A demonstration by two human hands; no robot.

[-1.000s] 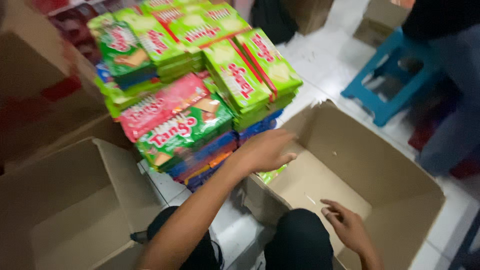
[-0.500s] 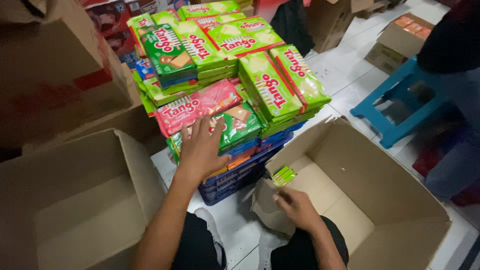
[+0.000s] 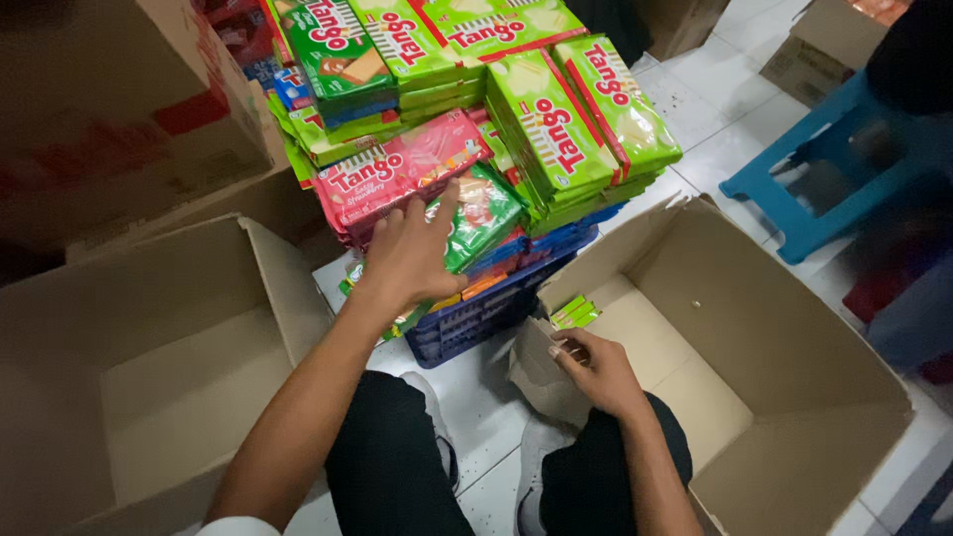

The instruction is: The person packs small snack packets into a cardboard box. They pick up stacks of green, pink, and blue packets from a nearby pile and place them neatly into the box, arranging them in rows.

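— What are your fingers doing on the left?

— Your left hand (image 3: pixel 409 260) lies flat, fingers spread and unclenched, on a green wafer pack (image 3: pixel 475 220) at the front of the pile. It presses the pack's face; nothing is gripped. A pink wafer pack (image 3: pixel 397 169) sits just beside your fingertips, touching the green one.

— And your right?

— Your right hand (image 3: pixel 593 365) is curled on the near wall of the open cardboard box (image 3: pixel 794 337). Your fingers bend round the edge by the flap; whether they pinch it tightly you cannot tell. Two small green packs (image 3: pixel 574 312) stand in the box's near corner, just beyond your knuckles.

— What lies further out?

— The stack of wafer packs (image 3: pixel 556 129), mostly lime green, rests on a blue crate (image 3: pixel 496 313) between your two boxes. A second open box (image 3: pixel 169 367) stands on your left. A blue plastic stool (image 3: pixel 814 189) is on the tiled floor (image 3: pixel 476 417), beyond the right box.
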